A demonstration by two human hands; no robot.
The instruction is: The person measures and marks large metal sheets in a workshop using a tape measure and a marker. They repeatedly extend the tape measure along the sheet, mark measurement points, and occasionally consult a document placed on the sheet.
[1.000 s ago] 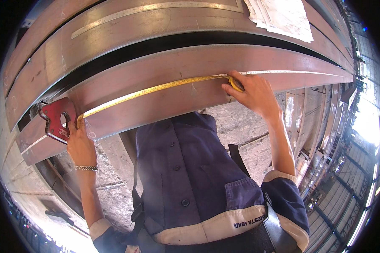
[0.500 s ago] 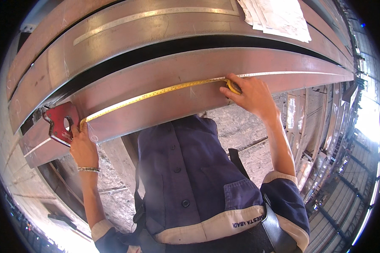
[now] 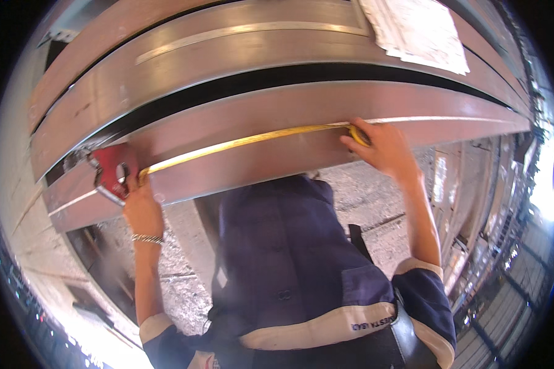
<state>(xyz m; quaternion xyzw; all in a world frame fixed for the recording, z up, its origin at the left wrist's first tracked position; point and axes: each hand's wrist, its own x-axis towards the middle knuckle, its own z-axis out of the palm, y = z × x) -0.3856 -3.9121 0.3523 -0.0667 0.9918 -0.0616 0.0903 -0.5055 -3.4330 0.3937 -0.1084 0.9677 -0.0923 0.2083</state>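
A yellow tape measure blade (image 3: 246, 140) stretches along a reddish-brown steel beam (image 3: 277, 101). My right hand (image 3: 381, 147) grips the tape measure's yellow case (image 3: 360, 135) on the right part of the beam. At the other end, my left hand (image 3: 144, 206) pinches the blade's tip. Right beside those fingers stands a red magnetic welding square (image 3: 112, 173) with a round hole. The left fingers partly cover its edge, and whether they also hold it I cannot tell.
A thin white strip (image 3: 449, 118) runs along the beam. Behind a dark gap lies another steel beam (image 3: 228, 58) with a long metal ruler or square (image 3: 252, 27) on it. White papers (image 3: 418, 37) rest at the far right. Rough ground (image 3: 369, 190) shows below.
The whole view has shifted, so everything appears a little farther right and lower. Both hands keep their places on the beam, with the tape still stretched between them.
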